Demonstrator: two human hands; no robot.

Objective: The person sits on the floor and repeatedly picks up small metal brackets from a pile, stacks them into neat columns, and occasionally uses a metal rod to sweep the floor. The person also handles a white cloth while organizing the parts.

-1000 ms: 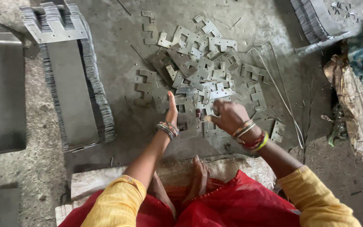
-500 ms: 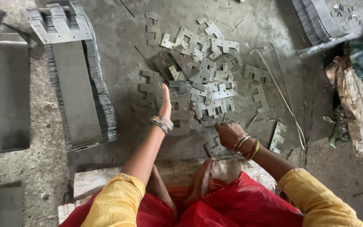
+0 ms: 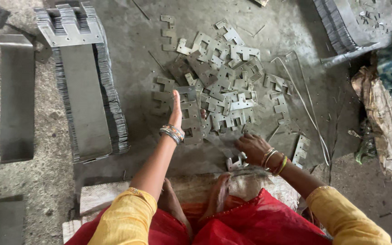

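So, quick rundown:
Left hand (image 3: 176,111): open, edge-on, fingers straight, resting on the pile of notched metal plates (image 3: 218,86) (way too jumbled to count).
Right hand (image 3: 252,147): fingers curled over one small plate (image 3: 235,162) near the feet; can't tell its long axis.
Stack (image 3: 85,90): one, long axis running away from the person.

Dull grey metal brackets (image 3: 218,90) — rough concrete floor (image 3: 159,41).

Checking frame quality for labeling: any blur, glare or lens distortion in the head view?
Head view: mostly sharp; flat, soft light, no hard shadows. Mild sheen on the stacked plates; scattered brackets crisp. Wide-angle bending toward the edges. Left hand and right hand unblurred.
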